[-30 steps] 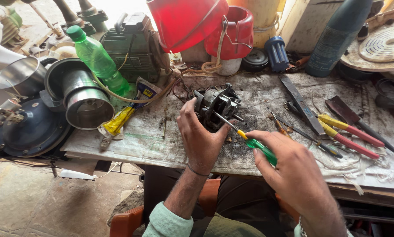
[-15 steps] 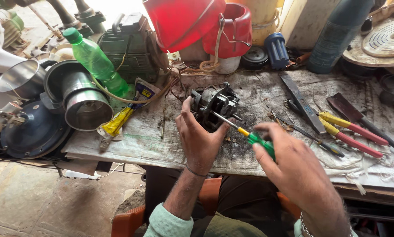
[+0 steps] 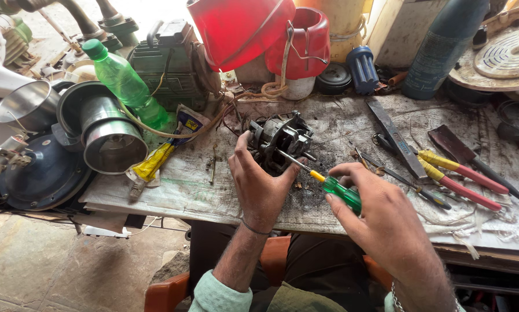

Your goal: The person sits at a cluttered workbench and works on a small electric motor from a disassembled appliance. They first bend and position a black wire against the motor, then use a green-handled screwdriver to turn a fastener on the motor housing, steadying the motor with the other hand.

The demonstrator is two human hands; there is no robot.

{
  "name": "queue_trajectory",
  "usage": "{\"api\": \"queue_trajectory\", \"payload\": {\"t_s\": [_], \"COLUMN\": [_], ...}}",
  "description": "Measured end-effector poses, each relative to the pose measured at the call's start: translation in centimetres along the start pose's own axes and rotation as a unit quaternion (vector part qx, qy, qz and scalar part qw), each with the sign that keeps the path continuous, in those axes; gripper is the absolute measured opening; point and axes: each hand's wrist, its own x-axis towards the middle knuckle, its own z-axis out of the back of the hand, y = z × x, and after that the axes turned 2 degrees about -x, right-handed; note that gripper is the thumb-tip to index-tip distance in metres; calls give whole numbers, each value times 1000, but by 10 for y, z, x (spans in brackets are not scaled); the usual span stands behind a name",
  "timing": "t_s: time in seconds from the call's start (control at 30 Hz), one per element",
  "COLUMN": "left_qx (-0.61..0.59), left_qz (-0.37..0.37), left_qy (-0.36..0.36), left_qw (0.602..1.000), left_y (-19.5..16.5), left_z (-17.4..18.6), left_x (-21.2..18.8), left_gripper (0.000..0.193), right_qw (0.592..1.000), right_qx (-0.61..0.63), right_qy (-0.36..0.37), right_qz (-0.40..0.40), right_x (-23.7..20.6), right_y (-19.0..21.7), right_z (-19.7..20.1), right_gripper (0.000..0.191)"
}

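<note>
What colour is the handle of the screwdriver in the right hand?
Translucent green with a yellow collar, on the screwdriver in the right hand; head view.

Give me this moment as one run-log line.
left hand: grips small motor on workbench | right hand: holds green screwdriver, tip at motor | pliers lying to the right

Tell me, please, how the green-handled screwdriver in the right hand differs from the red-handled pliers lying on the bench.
The green-handled screwdriver is gripped in the right hand, its tip at the small motor; the red-handled pliers lie untouched on the worn bench cover. The screwdriver has one clear green handle with a yellow collar; the pliers have two red handles with yellow ends. The screwdriver's shaft is thin and single; the pliers are a jointed pair. Both are hand tools lying aslant.
</note>
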Motion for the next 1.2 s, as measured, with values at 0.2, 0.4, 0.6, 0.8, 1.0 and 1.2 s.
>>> {"api": "queue_trajectory", "payload": {"t_s": [0.2,0.4,0.6,0.8,1.0,1.2], "left_qx": [5,11,10,12,13,4], "left_qz": [2,-5,4,-13,-6,-3], "left_qy": [3,0,1,-5,-1,3], "left_qw": [1000,1000,1000,1000,1000,1000], "left_y": [2,2,2,2,3,2], "left_z": [-1,-2,-2,-1,-1,0], "left_x": [0,-1,-1,0,1,1], "left_gripper": [105,105,104,102,103,103], "right_qw": [1000,998,1000,999,998,1000], "right_qx": [-9,-25,-19,-34,-44,-7], "right_qy": [-19,22,-2,-29,13,-24], "right_qz": [-5,-62,5,1,-38,13], "right_x": [0,1,3,1,2,3], "right_y": [3,3,1,5,6,4], "right_z": [0,-1,-3,-1,-1,-1], "right_gripper": [39,45,59,57,52,52]}}
